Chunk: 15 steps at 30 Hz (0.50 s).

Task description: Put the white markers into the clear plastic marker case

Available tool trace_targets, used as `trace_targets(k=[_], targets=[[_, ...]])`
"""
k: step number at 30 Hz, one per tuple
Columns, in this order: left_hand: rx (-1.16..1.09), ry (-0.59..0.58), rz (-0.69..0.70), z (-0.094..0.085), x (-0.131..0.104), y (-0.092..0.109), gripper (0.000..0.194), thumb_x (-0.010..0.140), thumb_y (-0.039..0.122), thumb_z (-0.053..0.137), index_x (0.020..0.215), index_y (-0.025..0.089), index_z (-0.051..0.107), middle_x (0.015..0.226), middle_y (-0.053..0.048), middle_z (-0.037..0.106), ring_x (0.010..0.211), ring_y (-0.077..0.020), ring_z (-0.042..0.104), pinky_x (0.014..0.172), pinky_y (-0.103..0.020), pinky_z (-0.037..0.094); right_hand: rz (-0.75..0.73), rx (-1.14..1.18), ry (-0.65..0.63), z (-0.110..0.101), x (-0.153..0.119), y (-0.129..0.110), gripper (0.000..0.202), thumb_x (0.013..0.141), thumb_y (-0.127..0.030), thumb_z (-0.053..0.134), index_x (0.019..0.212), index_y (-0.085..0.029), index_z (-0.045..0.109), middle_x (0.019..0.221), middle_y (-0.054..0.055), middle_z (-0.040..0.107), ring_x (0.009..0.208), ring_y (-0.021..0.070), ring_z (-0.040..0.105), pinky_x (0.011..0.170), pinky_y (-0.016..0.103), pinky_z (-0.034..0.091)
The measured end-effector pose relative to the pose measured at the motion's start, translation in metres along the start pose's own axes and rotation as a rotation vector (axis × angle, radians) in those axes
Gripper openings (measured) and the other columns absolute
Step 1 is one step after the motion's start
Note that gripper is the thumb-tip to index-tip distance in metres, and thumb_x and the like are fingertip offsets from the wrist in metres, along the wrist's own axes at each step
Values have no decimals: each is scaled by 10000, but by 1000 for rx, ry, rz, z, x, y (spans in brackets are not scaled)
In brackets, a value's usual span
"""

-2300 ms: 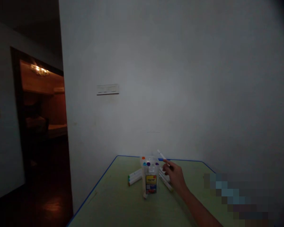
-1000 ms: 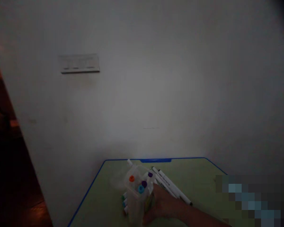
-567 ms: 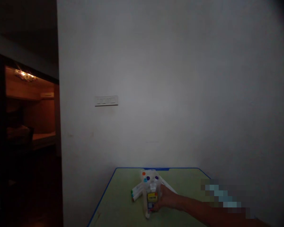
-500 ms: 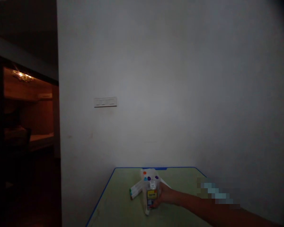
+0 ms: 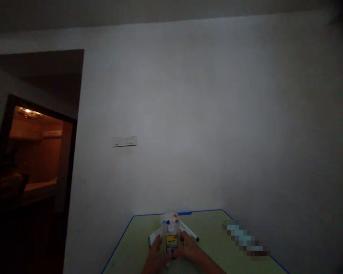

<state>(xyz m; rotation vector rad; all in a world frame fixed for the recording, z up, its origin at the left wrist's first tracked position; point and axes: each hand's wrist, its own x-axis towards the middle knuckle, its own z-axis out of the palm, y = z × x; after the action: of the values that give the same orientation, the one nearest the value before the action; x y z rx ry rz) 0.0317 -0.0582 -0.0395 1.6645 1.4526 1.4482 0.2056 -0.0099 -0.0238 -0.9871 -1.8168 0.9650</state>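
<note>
A clear case with a yellow and dark label (image 5: 172, 240) stands upright on the green table (image 5: 211, 228), with orange, blue and purple marker ends showing at its top. My left hand (image 5: 157, 254) wraps round its left side, and my right hand (image 5: 188, 247) grips its right side. White markers (image 5: 155, 236) with green and blue ends lie just left of the case, partly behind my left hand. Another white marker with a black end (image 5: 190, 231) lies to the right, beyond my right hand.
A pixelated item (image 5: 244, 238) lies by the table's right edge. Behind the table rises a pale wall with a switch plate (image 5: 124, 141). At the left, a doorway opens onto a lit room.
My left hand has come into view and taken hold of the case's left side. The case stands more upright in my right hand. The camera view has tilted up.
</note>
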Motion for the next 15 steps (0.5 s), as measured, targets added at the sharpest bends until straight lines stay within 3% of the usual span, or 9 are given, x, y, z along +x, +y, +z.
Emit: trace_targets(k=[4, 10, 15], targets=[[-107, -162, 119, 4, -2, 7, 632, 547, 365, 702, 1108, 145, 511, 1123, -137, 613, 1069, -321, 534, 923, -385, 420, -47, -37, 47, 4, -19, 8, 575, 426, -274, 775, 962, -138, 617, 942, 52, 603, 886, 249, 549, 761, 312, 429], [-170, -79, 63, 8, -5, 11, 519, 505, 299, 732, 985, 164, 588, 980, -85, 684, 928, -317, 612, 840, -383, 481, -37, -167, 73, 4, -28, 5, 586, 435, -314, 785, 990, -197, 638, 951, 21, 582, 873, 212, 537, 746, 270, 425], [-154, -182, 63, 4, -3, 16, 517, 539, 285, 738, 1009, 162, 563, 1040, -89, 665, 980, -310, 593, 855, -376, 477, -45, -217, 77, 2, -27, 3, 574, 437, -347, 783, 971, -188, 644, 925, 26, 583, 850, 218, 530, 730, 278, 421]])
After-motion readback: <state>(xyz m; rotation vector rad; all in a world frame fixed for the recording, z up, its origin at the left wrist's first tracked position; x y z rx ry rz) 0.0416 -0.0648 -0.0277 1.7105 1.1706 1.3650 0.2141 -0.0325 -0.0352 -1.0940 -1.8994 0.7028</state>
